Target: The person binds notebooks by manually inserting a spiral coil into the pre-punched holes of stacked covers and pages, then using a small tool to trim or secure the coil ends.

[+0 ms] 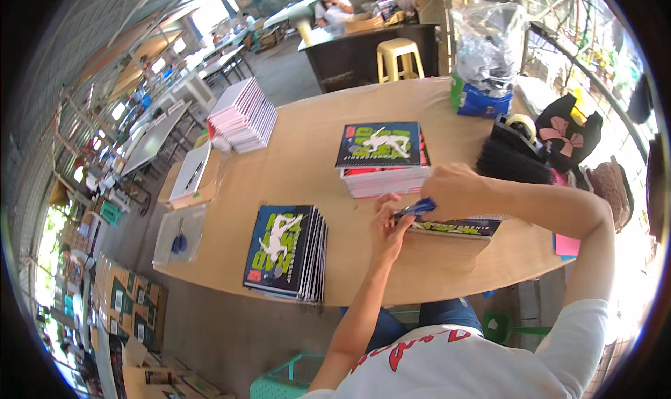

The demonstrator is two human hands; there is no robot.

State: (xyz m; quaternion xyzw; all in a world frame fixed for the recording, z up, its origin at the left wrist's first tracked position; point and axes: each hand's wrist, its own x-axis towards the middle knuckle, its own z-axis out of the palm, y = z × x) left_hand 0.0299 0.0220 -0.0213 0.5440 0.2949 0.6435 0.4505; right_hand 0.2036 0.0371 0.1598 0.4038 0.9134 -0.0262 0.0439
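In the head view, the left hand point(390, 228) is at the near middle of the counter point(300, 137), its fingers closed around a blue-handled tool point(422, 207). The tool lies between the two hands, above the left end of a near-right stack of notebooks point(465, 227). The right hand point(451, 182) comes in from the right, bent at the wrist, just beyond the tool; its fingers are mostly hidden, so I cannot tell whether they grip anything.

Just beyond the hands rises a middle stack of notebooks point(381, 147), its top cover dark with green lettering and a white figure. A similar near-left stack point(277, 248) sits well apart from the hands. At the far left stands a pile of white and pink books point(244, 116); nearer, at the left edge, a clear tray point(198, 241) holds blue-handled scissors point(179, 242). At the far right are a clear plastic bag point(489, 39), a tape dispenser point(521, 134) and a black bag with a pink bow point(590, 130).
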